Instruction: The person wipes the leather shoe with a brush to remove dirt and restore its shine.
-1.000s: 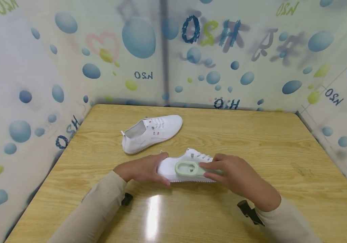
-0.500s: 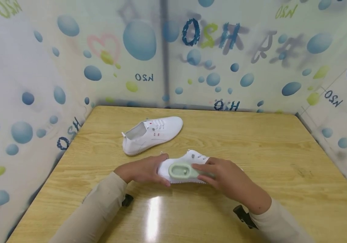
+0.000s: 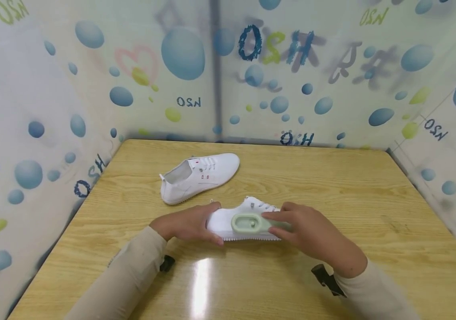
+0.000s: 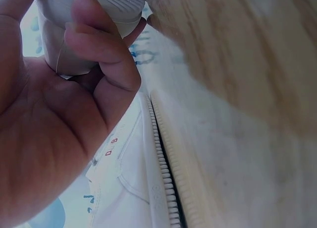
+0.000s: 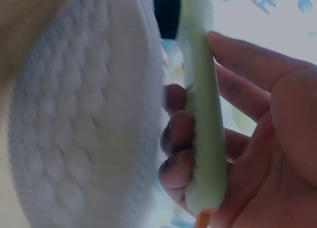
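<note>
A white lace-up shoe (image 3: 221,222) stands near the middle of the table, with its side facing me. My left hand (image 3: 193,222) grips its heel, and the left wrist view has the fingers curled round the heel end of that shoe (image 4: 69,52). In my right hand (image 3: 305,229) is a pale green brush (image 3: 247,223), its head lying against the shoe's side. Dark bristles (image 5: 167,12) face the shoe in the right wrist view, where my fingers wrap the green handle (image 5: 205,139). My right hand hides the toe in the head view.
The other white shoe (image 3: 221,171) lies behind, toe pointing right, on the wooden table (image 3: 331,186). Patterned curtains (image 3: 251,89) enclose the table's back and sides. An orange loop (image 5: 203,218) hangs from the brush handle.
The brush slid left along the shoe's side toward the heel, then back right to about where it was. The left hand and both shoes have stayed in place.
</note>
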### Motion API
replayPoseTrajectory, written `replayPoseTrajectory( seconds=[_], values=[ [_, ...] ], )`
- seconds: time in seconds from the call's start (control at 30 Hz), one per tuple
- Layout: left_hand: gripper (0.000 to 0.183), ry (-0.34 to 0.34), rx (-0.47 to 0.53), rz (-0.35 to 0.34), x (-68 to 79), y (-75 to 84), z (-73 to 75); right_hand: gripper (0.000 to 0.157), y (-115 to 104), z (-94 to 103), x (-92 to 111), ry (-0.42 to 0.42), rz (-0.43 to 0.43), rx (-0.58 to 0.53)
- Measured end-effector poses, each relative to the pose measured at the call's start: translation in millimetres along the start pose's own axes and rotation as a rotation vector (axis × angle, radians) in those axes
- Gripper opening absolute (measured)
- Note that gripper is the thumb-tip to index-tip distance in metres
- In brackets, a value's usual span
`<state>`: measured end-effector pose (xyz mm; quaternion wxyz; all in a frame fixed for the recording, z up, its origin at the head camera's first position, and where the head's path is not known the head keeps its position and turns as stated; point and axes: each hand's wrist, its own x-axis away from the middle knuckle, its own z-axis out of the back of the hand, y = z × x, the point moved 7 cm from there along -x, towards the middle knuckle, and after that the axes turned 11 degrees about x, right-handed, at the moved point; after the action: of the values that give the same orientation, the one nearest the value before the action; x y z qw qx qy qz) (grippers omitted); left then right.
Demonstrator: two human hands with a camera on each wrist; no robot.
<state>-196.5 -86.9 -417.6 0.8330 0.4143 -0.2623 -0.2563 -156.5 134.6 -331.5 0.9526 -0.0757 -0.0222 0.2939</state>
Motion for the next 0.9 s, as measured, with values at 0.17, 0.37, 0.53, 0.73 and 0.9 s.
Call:
replayPoseTrajectory(
  seconds=[0.17, 0.37, 0.53, 0.73, 0.9],
  values=[
    [0.062, -0.001, 0.006, 0.000, 0.0, -0.7, 0.6, 0.036, -15, -5.4, -5, 0.113, 0.068, 0.043],
    [0.061, -0.010, 0.012, -0.001, -0.1, 0.3, 0.7, 0.036, -16, -3.6, -4, 0.140, 0.041, 0.049],
    [0.064, -0.007, -0.007, 0.010, 0.1, 0.2, 0.8, 0.035, -4, 4.5, 0, 0.073, -0.033, 0.028],
    [0.065, -0.001, -0.025, 0.026, -1.0, -1.8, 1.3, 0.033, 7, 12.6, 6, 0.017, -0.077, 0.024],
    [0.064, -0.005, -0.011, 0.015, -0.4, -1.6, 1.0, 0.034, -1, 3.1, 0, 0.042, -0.050, 0.004]
  ],
)
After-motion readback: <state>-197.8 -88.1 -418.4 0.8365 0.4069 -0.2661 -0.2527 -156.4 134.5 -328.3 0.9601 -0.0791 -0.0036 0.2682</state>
